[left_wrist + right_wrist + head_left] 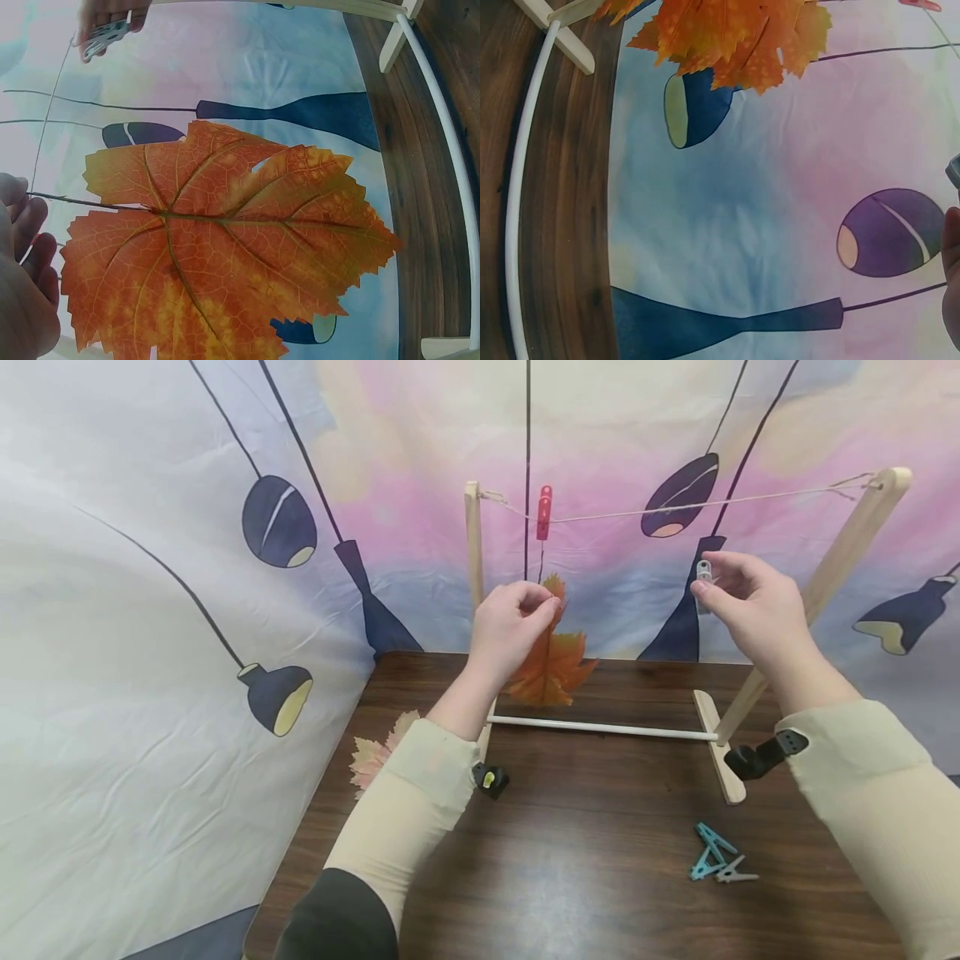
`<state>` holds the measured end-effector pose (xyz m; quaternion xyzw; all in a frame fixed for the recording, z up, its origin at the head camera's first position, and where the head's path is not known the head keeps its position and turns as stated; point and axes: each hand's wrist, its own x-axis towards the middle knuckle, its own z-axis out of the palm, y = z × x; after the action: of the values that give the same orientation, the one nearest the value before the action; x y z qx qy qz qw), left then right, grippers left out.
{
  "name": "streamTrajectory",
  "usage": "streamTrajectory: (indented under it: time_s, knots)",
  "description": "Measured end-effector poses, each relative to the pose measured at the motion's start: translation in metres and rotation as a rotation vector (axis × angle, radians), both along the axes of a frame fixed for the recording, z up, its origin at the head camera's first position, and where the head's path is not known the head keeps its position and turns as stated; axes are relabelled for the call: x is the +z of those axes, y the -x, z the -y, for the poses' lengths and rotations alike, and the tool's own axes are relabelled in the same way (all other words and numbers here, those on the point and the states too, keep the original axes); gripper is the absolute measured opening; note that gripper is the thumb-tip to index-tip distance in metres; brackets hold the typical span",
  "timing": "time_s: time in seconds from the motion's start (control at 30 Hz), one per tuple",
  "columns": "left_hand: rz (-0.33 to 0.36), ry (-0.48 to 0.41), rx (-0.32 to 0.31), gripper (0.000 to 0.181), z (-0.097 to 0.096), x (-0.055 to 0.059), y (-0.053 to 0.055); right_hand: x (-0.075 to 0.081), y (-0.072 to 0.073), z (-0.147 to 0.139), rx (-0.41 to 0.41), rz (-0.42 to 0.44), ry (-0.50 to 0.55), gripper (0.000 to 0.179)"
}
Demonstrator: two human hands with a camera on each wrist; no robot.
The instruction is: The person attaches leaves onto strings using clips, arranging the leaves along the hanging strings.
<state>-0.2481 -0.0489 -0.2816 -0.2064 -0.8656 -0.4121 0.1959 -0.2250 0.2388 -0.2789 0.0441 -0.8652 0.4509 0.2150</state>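
In the head view, my left hand [510, 622] pinches the thin stem of an orange maple leaf [551, 672], which hangs below the fingers. The left wrist view shows the leaf [225, 225] broad and flat, its stem running to the fingertips. A red clothespin [544, 514] grips the string [615, 516] above this hand, with a dark stem hanging beneath it. To the right, my right hand [757, 602] holds a grey clothespin [703, 578] between thumb and fingers, below the string. Only the edge of that clothespin [954, 171] appears in the right wrist view.
The string spans two wooden posts [855, 543], joined low down by a white rod [600, 727]. Teal clothespins [708, 852] and a grey one [737, 870] lie on the brown table [585, 868]. A pale leaf [378, 752] lies at left, partly behind my left arm.
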Motion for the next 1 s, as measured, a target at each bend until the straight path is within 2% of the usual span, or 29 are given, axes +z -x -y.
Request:
streamTrajectory:
  time_s: [0.23,0.47,0.8,1.0]
  knots:
    - [0.040,-0.001,0.000,0.017,-0.006,0.000,0.007,0.013,0.003,0.005,0.029,-0.057,0.054,0.042]
    - [0.100,-0.009,0.014,0.018,-0.012,0.003,0.013,0.024,0.005,0.008,0.049,-0.050,0.055,0.042]
    - [0.051,-0.005,-0.008,0.017,-0.027,0.014,0.018,0.037,0.009,0.018,0.091,-0.081,0.116,0.040]
    - [0.079,-0.021,-0.023,0.017,-0.038,0.021,0.021,0.050,0.013,0.028,0.095,-0.064,0.125,0.041]
